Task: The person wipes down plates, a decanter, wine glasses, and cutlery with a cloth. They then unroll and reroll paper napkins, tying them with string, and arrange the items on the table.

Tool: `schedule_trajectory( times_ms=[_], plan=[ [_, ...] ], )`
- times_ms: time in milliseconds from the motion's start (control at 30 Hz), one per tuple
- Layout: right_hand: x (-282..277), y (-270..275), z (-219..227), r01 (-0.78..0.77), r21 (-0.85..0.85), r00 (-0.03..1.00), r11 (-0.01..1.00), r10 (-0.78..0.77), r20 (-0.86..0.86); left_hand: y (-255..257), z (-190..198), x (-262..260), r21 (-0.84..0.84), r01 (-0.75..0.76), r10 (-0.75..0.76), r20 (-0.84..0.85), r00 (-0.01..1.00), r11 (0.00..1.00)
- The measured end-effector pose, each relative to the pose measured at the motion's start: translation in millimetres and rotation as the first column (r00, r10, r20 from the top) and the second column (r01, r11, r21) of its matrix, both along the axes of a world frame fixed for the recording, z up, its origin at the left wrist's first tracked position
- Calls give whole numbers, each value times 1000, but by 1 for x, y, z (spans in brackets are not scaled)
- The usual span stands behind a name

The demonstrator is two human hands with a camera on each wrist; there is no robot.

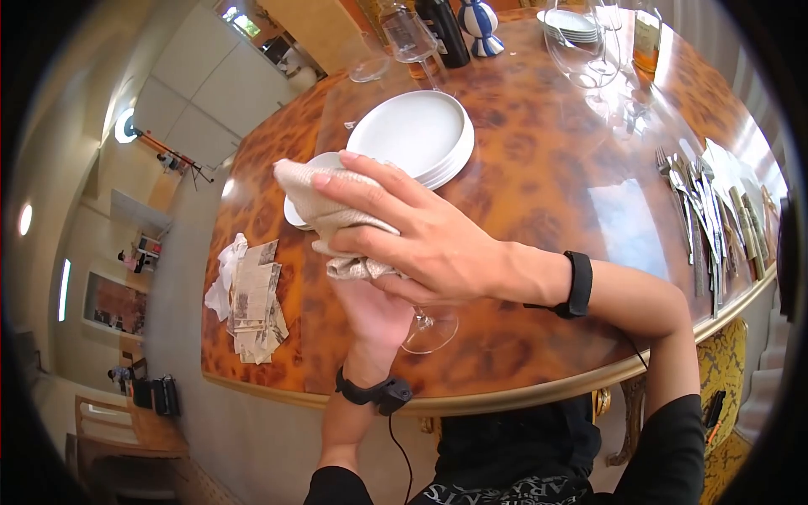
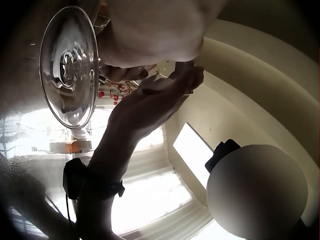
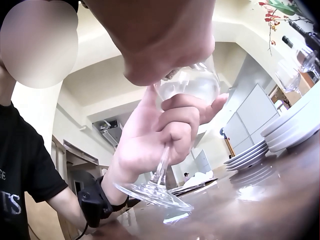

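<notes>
In the head view, the right hand (image 1: 438,240) grips a crumpled light cloth (image 1: 324,198), its fingers spread across it. Below it, the left hand (image 1: 374,316) holds a stemmed wine glass (image 1: 432,334), whose bowl is mostly hidden by cloth and hands. The right wrist view shows the left hand's fingers (image 3: 177,120) curled around the lower bowl and stem, with the glass foot (image 3: 152,194) tilted above the table. The right hand (image 3: 160,37) covers the bowl's top there. In the left wrist view, the foot (image 2: 70,70) is beside the left hand (image 2: 155,30).
Stacked white plates (image 1: 408,130) and smaller plates (image 1: 290,210) stand beyond the hands. Papers (image 1: 257,303) lie at left, cutlery (image 1: 707,219) at right. Toward the far side are wine glasses (image 1: 410,38), a dark bottle (image 1: 443,34) and a large clear glass vessel (image 1: 581,50).
</notes>
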State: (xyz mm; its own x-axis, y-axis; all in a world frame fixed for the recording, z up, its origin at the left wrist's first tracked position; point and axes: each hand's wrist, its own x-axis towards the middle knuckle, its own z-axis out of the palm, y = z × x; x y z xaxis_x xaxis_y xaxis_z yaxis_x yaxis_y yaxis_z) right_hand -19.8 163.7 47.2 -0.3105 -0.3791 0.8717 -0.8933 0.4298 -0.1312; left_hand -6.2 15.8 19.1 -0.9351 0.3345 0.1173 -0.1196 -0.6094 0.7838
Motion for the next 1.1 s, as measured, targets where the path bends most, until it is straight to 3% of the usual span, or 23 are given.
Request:
schedule_trajectory(
  times_ms=[67, 133, 200, 233, 333, 400, 467, 500, 533, 567, 600, 633, 667, 700, 733, 800, 833, 867, 900, 933, 1000, 1067, 1100],
  plan=[
    [-1, 2, -1, -5, 57, 1000, 998, 6, -24, -3, -4, -3, 274, 164, -160, -37, 986, 948],
    [-1, 3, -1, -73, 55, 997, 996, 74, -15, -4, 1, -2, 344, 197, -200, -29, 979, 918],
    [-6, 1, -4, -83, -2, 997, 997, 83, -1, 0, 14, 1, 41, 67, -74, 206, 976, 997],
    [-6, -1, -4, -61, -93, 997, 994, 64, 31, -1, 13, -2, 46, 61, -69, 213, 975, 997],
    [0, -4, 1, -8, -210, 995, 978, 27, 91, -10, 10, -10, 117, 384, -401, 264, 877, 916],
    [5, -2, 9, -7, -227, 993, 974, 34, 115, -10, 15, -3, 97, 304, -319, 285, 904, 948],
    [16, 4, 25, 39, -264, 993, 964, -8, 116, -15, 22, -1, -246, 166, -126, 173, 977, 955],
    [17, 13, 30, 6, -170, 992, 985, 16, 128, -36, 7, -18, -165, 309, -317, -26, 948, 937],
    [19, 22, 35, -24, -73, 990, 997, 34, 139, -25, 15, -15, -163, 320, -330, -38, 943, 933],
    [25, 26, 41, -76, -86, 980, 993, 90, 178, -8, 26, -6, -260, -124, 112, -61, 992, 958],
    [34, 34, 49, -62, -85, 982, 994, 76, 174, 3, 33, 1, -335, -535, 528, -120, 841, 776],
    [46, 42, 59, -33, -62, 867, 998, 59, 495, -10, 36, -4, -335, -524, 516, -121, 848, 783],
    [55, 49, 63, -12, -36, 648, 999, 35, 761, -35, 41, -16, -576, -490, 183, -508, 842, 654],
    [53, 58, 61, 31, -18, 608, 999, -5, 794, -45, 43, -21, -721, -539, -275, -677, 683, 436],
    [57, 65, 68, 86, 1, 553, 996, -48, 832, -38, 42, -18, -722, -528, -285, -675, 681, 447],
    [56, 65, 49, 293, -404, 821, 866, -12, 571, -24, 44, -14, -663, -448, -227, -678, 699, 600],
    [60, 67, 52, 303, -399, 820, 865, -24, 571, -18, 42, -13, -658, -203, -194, -478, 857, 726],
    [65, 68, 55, 316, -447, 913, 837, -140, 383, -12, 41, -9, -654, -196, -197, -477, 856, 731],
    [69, 70, 57, 310, -496, 951, 811, -257, 174, -3, 40, -4, -606, 20, -242, -286, 927, 795],
    [72, 71, 55, 311, -492, 951, 813, -262, 167, 5, 44, 0, -504, 221, -308, -94, 947, 835],
    [79, 70, 46, 210, -316, 977, 925, -206, 47, 5, 47, -3, -481, 385, -453, -30, 891, 788],
    [96, 77, 40, 225, -233, 965, 946, -182, 189, 3, 45, -6, -343, 633, -627, 146, 766, 694],
    [98, 80, 33, 124, -136, 988, 983, -110, 110, 4, 39, -7, -73, 723, -702, 193, 686, 687]
  ],
)
